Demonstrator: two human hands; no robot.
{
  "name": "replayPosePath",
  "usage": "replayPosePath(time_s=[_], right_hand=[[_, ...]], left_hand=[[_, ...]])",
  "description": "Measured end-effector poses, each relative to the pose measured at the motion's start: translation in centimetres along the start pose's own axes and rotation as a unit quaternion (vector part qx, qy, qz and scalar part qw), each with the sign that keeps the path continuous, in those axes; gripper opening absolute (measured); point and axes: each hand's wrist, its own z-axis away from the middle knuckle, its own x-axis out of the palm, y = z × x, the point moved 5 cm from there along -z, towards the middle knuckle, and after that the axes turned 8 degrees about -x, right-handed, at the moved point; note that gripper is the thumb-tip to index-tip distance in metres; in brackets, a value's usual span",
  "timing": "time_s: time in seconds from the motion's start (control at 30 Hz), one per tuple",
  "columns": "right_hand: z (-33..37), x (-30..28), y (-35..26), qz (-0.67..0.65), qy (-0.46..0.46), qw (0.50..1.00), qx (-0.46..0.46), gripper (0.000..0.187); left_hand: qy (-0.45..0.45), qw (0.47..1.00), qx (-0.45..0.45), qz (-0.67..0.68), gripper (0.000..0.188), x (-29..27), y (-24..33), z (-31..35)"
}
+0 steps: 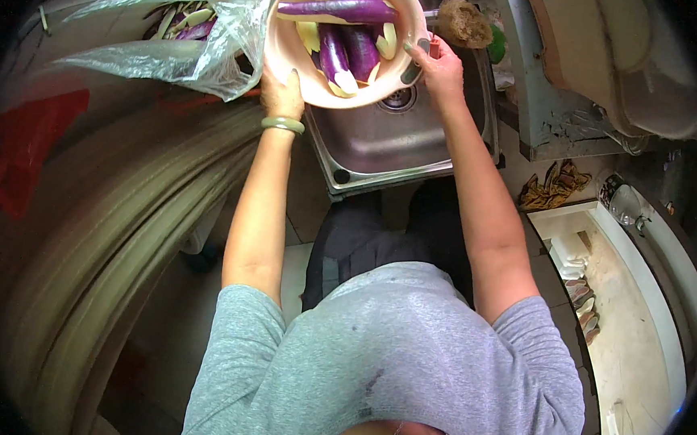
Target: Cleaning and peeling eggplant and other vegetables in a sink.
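Both my hands grip a cream plastic basin (pixel 298 76) by opposite sides, over the far part of a steel sink. My left hand (pixel 283 96), with a pale green bangle at the wrist, is closed on the basin's left side. On the other side my right hand (pixel 442 74) is closed round the rim by a grey handle patch. Inside lie several purple eggplants (pixel 339 9) with pale cut ends; one rests crosswise on top of the others. The undersides of the basin and some fingers are hidden.
Beneath the basin is the steel sink (pixel 370 138) with its drain. To the left, a clear plastic bag (pixel 231 40) holds purple and pale peelings. A brown scrubber (pixel 463 23) stands at the sink's back right. A red bag (pixel 30 147) hangs at far left.
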Motion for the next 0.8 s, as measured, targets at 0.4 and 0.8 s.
replayPosePath(time_s=[0.4,0.8], right_hand=[[11.9,-13.8,6.7,0.29,-0.019,0.947,0.137,0.054],[6.7,-11.9,10.6,0.429,-0.09,0.897,0.055,0.043]], left_hand=[[-0.165,0.961,-0.222,0.007,0.068,6.4,-2.6,20.6],[-0.178,0.96,0.094,-0.193,0.054,12.0,3.2,14.1]])
